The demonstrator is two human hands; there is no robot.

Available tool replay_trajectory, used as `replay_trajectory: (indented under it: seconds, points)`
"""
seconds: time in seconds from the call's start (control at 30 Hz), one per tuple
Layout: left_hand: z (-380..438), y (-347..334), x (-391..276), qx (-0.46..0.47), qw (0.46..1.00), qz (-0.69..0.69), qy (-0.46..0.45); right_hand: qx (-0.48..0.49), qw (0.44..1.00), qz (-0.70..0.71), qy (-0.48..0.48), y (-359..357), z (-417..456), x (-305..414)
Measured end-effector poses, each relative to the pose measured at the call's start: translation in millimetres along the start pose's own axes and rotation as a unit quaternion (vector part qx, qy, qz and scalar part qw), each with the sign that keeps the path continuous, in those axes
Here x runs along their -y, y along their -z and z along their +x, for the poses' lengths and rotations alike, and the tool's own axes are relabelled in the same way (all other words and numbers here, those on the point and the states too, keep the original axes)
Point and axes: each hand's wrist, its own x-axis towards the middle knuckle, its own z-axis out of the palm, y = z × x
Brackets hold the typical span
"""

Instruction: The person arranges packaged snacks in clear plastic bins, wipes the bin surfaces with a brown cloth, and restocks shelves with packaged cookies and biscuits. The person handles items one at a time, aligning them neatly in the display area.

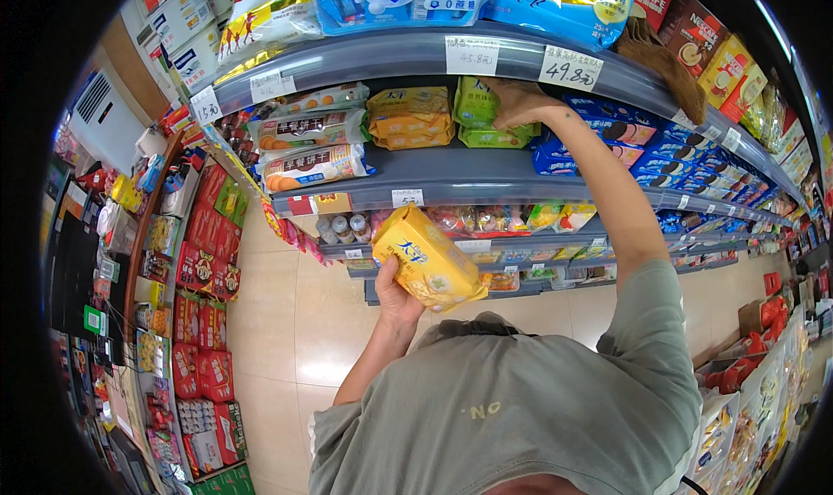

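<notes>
My left hand (398, 300) holds a yellow Pacific cracker pack (433, 257) tilted in front of the shelf, thumb across its printed face. On the shelf, my right hand (526, 102) grips the right end of an upper green cracker pack (474, 101); some of its fingers are hidden behind the pack and under the shelf lip. Directly below it lies another green pack (494, 136). Orange-yellow packs (410, 117) are stacked just left of the green ones. To the right of my right hand are blue biscuit boxes (615, 130).
Long breakfast biscuit packs (309, 129) lie at the shelf's left end. Above, a grey shelf edge (377, 59) with handwritten price tags overhangs my right hand. A brown cloth glove (660, 65) hangs over that edge. A counter with red cartons (195, 267) stands left across the tiled floor (267, 339).
</notes>
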Motion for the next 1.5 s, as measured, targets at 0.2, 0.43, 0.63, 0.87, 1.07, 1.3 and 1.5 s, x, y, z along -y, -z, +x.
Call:
replay_trajectory:
  seconds: [0.2, 0.43, 0.63, 0.87, 1.07, 1.3, 1.5]
  points:
    - [-4.6, -2.4, -3.6, 0.003, 1.0, -0.006, -0.001, 0.011, 0.997, -0.059, 0.045, -4.2, 22.6, -23.0]
    - [-2.4, 4.7, -4.9, -0.014, 1.0, -0.013, -0.008, 0.035, 0.995, -0.079, 0.049, -4.4, 25.6, -18.4]
    - [-2.9, 1.4, -7.2, -0.039, 0.999, -0.006, -0.037, -0.071, 0.995, -0.017, 0.064, -10.8, 10.4, -17.2]
    - [2.3, -3.4, -16.2, -0.071, 0.991, 0.003, -0.109, -0.035, 0.917, 0.351, 0.186, -63.4, -70.4, 86.8]
    - [8.6, -31.3, -14.2, -0.053, 0.99, 0.033, -0.125, 0.055, 0.881, 0.43, 0.188, -113.4, -97.9, 115.0]
    - [5.3, -32.3, -28.7, 0.002, 0.99, 0.104, -0.096, 0.056, 0.806, 0.571, 0.144, -89.9, -92.5, 111.5]
    - [-10.2, -35.4, -40.1, -0.027, 0.977, 0.203, -0.06, 0.015, 0.795, 0.598, 0.107, -93.8, -95.6, 111.7]
